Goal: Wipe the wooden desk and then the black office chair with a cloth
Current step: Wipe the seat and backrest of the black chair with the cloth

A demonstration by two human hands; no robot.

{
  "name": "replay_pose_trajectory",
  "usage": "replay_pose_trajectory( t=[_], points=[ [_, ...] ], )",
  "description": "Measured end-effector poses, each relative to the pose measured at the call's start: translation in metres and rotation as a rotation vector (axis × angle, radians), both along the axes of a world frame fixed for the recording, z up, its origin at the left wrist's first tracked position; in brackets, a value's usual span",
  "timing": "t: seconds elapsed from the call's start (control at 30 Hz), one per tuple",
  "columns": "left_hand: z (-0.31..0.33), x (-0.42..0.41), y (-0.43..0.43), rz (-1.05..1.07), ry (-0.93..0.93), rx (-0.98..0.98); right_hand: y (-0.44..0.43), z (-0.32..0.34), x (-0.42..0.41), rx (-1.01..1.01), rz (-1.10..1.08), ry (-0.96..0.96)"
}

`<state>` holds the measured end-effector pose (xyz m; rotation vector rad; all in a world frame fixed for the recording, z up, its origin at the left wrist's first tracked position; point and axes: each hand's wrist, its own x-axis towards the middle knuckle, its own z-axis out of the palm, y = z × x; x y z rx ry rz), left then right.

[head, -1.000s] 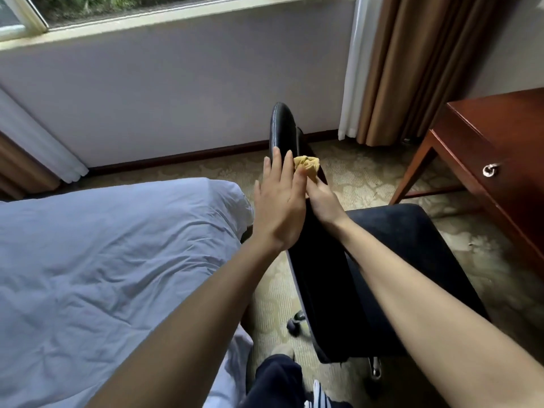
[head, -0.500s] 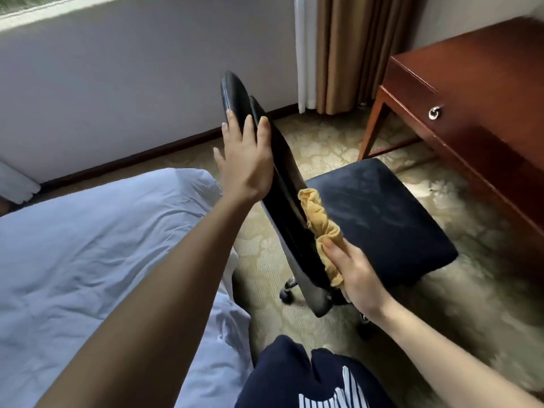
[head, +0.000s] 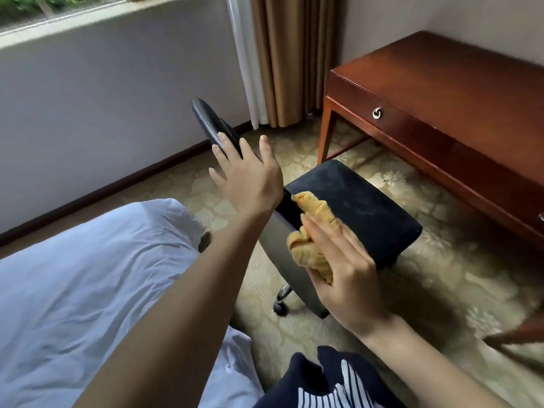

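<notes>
**Backrest runs up and away from my cloth hand**

The black office chair (head: 368, 213) stands side-on between my hands, so I see its backrest (head: 206, 119) almost edge-on. The backrest's long axis climbs from low and close, just by my right hand (head: 347, 272), to high and far, past the fingertips of my left hand (head: 247, 184). My hands are apart, one on each face of it.

My left hand lies flat on the rear face near the top, with its fingers straight and spread, holding nothing. My right hand grips the bunched yellow cloth (head: 312, 228) and presses it to the front face low down, just above the seat. It is the nearer hand to the unwiped length above it.

I judge the next stroke should go up along that axis, away from me and to the left, toward my bracing hand. The chair is on casters, so the left palm has to take the push.

The wooden desk (head: 441, 92) is off beyond my right hand, well apart from both hands.
</notes>
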<state>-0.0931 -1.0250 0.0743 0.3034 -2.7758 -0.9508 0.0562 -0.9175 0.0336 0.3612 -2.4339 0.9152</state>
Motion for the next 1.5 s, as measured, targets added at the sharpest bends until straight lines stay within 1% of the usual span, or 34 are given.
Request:
replay_pose_trajectory(
  t=[0.07,0.1,0.17,0.27,0.3,0.33,0.4,0.47,0.5,0.53,0.6,0.7,0.77,0.83,0.93,0.97,1.0,1.03,1.1,1.13,1.23,1.27,1.3,1.4,1.47,1.5],
  points=[
    [0.000,-0.004,-0.004,-0.031,-0.027,0.036,-0.010,0.013,-0.014,0.193,-0.048,-0.012],
    [0.002,-0.005,-0.006,-0.057,-0.047,0.045,-0.014,0.019,-0.021,0.253,-0.072,-0.009],
    [0.006,-0.007,-0.010,-0.117,-0.078,0.094,-0.021,0.034,-0.035,0.327,-0.085,-0.042],
    [0.014,-0.005,-0.027,-0.227,-0.088,0.267,-0.033,0.056,-0.059,0.394,-0.073,-0.204],
    [0.018,-0.002,-0.033,-0.270,-0.117,0.359,-0.033,0.060,-0.069,0.335,-0.054,-0.267],
    [0.023,0.000,-0.041,-0.312,-0.150,0.464,-0.033,0.064,-0.079,0.220,-0.023,-0.340],
    [0.030,0.008,-0.057,-0.400,-0.190,0.599,-0.031,0.070,-0.096,-0.117,0.036,-0.464],
    [0.037,0.016,-0.068,-0.464,-0.157,0.639,-0.031,0.075,-0.109,-0.406,0.024,-0.436],
    [0.040,0.020,-0.071,-0.473,-0.137,0.640,-0.032,0.078,-0.113,-0.500,-0.001,-0.396],
    [0.044,0.024,-0.071,-0.472,-0.118,0.629,-0.035,0.081,-0.116,-0.538,-0.030,-0.343],
    [0.055,0.029,-0.068,-0.472,-0.082,0.613,-0.042,0.087,-0.119,-0.512,-0.064,-0.243],
    [0.073,0.030,-0.056,-0.472,-0.033,0.685,-0.054,0.098,-0.120,-0.449,-0.041,-0.140],
    [0.085,0.029,-0.050,-0.445,0.033,0.727,-0.058,0.104,-0.119,-0.376,0.005,-0.054],
    [0.093,0.025,-0.050,-0.453,0.087,0.723,-0.054,0.106,-0.116,-0.373,0.101,-0.080],
    [0.108,0.013,-0.058,-0.539,0.082,0.700,-0.029,0.112,-0.116,-0.533,0.307,-0.309],
    [0.114,0.009,-0.062,-0.574,0.065,0.685,-0.017,0.113,-0.116,-0.591,0.320,-0.354],
    [0.120,0.004,-0.066,-0.612,0.042,0.671,-0.004,0.116,-0.116,-0.629,0.286,-0.361],
    [0.126,0.000,-0.070,-0.653,0.015,0.656,0.008,0.117,-0.118,-0.636,0.208,-0.332],
    [0.136,-0.006,-0.074,-0.731,-0.019,0.598,0.025,0.122,-0.120,-0.602,0.054,-0.270],
    [0.139,-0.008,-0.076,-0.763,-0.021,0.552,0.028,0.125,-0.121,-0.596,0.052,-0.269],
    [0.147,-0.014,-0.069,-0.823,-0.002,0.409,0.028,0.133,-0.123,-0.626,0.246,-0.341],
    [0.148,-0.016,-0.064,-0.833,0.011,0.368,0.027,0.134,-0.123,-0.617,0.279,-0.350],
    [0.148,-0.017,-0.059,-0.826,0.029,0.333,0.027,0.134,-0.124,-0.594,0.276,-0.336],
    [0.139,-0.019,-0.047,-0.724,0.109,0.305,0.029,0.132,-0.125,-0.541,0.136,-0.230],
    [0.132,-0.019,-0.042,-0.662,0.110,0.342,0.035,0.129,-0.124,-0.610,0.065,-0.217],
    [0.128,-0.018,-0.041,-0.664,0.072,0.381,0.039,0.129,-0.123,-0.695,0.044,-0.229]
  ],
)
